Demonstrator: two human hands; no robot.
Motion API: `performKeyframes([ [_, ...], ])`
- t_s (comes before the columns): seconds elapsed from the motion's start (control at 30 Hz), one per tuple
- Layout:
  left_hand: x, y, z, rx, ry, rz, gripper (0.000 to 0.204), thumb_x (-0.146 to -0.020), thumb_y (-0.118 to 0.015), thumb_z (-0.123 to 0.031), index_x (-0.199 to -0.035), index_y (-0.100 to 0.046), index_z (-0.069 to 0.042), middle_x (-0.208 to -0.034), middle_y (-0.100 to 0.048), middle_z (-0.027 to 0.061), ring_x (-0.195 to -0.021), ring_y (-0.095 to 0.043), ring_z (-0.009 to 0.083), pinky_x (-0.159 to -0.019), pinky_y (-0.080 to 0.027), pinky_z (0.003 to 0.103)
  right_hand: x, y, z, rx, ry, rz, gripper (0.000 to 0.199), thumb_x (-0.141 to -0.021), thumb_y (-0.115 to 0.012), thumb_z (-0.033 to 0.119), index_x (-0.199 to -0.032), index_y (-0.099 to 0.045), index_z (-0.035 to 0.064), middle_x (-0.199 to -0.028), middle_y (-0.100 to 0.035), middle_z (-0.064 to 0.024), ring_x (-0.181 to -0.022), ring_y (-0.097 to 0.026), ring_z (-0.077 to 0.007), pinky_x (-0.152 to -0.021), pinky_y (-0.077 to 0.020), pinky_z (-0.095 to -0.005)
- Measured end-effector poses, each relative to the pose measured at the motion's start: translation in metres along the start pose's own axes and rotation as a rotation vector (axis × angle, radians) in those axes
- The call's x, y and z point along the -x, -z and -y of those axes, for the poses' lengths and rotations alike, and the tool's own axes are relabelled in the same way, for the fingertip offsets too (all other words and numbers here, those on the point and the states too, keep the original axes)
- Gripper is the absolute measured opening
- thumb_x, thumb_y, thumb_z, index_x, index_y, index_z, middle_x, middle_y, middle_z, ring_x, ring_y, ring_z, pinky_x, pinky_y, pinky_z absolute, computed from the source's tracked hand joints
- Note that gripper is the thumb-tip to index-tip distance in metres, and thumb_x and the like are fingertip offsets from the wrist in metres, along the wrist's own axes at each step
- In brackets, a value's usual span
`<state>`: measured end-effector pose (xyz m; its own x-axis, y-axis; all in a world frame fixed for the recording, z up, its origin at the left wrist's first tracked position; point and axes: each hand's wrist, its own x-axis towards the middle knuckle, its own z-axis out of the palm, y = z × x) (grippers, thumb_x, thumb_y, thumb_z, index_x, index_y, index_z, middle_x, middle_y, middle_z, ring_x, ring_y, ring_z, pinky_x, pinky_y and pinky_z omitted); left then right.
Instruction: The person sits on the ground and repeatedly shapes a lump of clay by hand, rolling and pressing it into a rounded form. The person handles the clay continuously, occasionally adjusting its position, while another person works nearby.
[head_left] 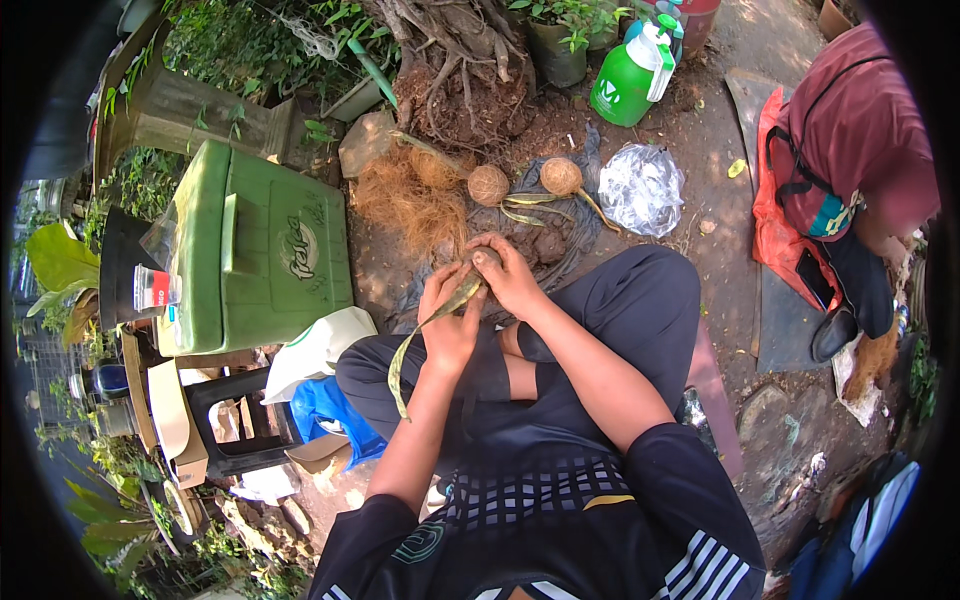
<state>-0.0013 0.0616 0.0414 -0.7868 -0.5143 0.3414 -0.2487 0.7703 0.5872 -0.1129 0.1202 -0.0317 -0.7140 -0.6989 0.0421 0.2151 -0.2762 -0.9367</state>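
The left hand [447, 318] and right hand [512, 283] meet at the centre of the frame, fingers curled round the base of a leaf [460, 298] — its thin end droops to the lower left. Above them lie brown fibre [405, 200], two balls [488, 185] and, farther right, a clear bag [641, 190]. A green box [285, 255] stands at left, a sprayer [628, 85] at upper right.

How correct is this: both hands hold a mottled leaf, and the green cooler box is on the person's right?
Wrong side: the head view shows the green cooler box on the person's left. The left hand and right hand do hold the mottled leaf.
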Motion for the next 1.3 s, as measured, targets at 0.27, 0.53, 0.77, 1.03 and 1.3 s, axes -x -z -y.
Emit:
performKeyframes([
  [0.27,0.002,-0.003,0.0,0.032,0.05,0.065,0.04,-0.083,-0.061,-0.002,-0.123,-0.063,-0.001,-0.126,-0.057,0.0206,-0.117,-0.055,0.0388,-0.098,-0.043,0.045,0.003,0.001,0.004,0.021,0.039,-0.092,0.021,-0.096,-0.058,0.016,-0.112,-0.06,0.0017,-0.098,-0.065,-0.0074,-0.092,-0.059,-0.0119,-0.082,-0.0477,-0.0297],
  [0.53,0.013,-0.018,-0.005,-0.064,-0.037,0.059,0.051,-0.082,-0.057,-0.001,-0.133,-0.051,0.004,-0.135,-0.045,0.0307,-0.123,-0.047,0.0481,-0.104,-0.039,0.051,0.006,-0.005,-0.003,-0.031,-0.06,-0.084,0.035,-0.1,-0.053,0.026,-0.123,-0.054,-0.0004,-0.109,-0.064,-0.0106,-0.109,-0.059,-0.0209,-0.096,-0.0451,-0.0347],
  [0.77,0.009,-0.01,-0.011,-0.077,-0.007,0.09,0.061,-0.082,-0.057,0.001,-0.141,-0.042,0.008,-0.136,-0.041,0.0316,-0.127,-0.042,0.0487,-0.109,-0.036,0.048,0.006,-0.001,0.008,-0.097,-0.082,0.113,0.041,-0.1,-0.054,0.025,-0.132,-0.047,0.0009,-0.12,-0.063,-0.0144,-0.115,-0.057,-0.0215,-0.1,-0.0436,-0.0359],
  [1.03,0.01,-0.008,-0.016,-0.094,0.0,0.121,0.064,-0.08,-0.061,-0.003,-0.14,-0.042,0.008,-0.135,-0.041,0.0307,-0.125,-0.043,0.0476,-0.107,-0.036,0.048,0.008,0.001,0.019,-0.094,-0.081,0.1,0.035,-0.1,-0.052,0.019,-0.13,-0.048,0.0015,-0.122,-0.063,-0.0137,-0.112,-0.061,-0.0201,-0.095,-0.0473,-0.0339],
  [1.3,0.003,0.0,-0.011,0.004,-0.026,0.105,0.061,-0.08,-0.066,-0.014,-0.134,-0.047,0.006,-0.129,-0.049,0.0267,-0.113,-0.048,0.0437,-0.1,-0.039,0.048,0.007,0.006,0.028,-0.434,-0.315,0.185,0.047,-0.098,-0.06,0.029,-0.137,-0.044,0.0086,-0.122,-0.057,-0.0069,-0.096,-0.059,-0.0125,-0.078,-0.0501,-0.0267],
])
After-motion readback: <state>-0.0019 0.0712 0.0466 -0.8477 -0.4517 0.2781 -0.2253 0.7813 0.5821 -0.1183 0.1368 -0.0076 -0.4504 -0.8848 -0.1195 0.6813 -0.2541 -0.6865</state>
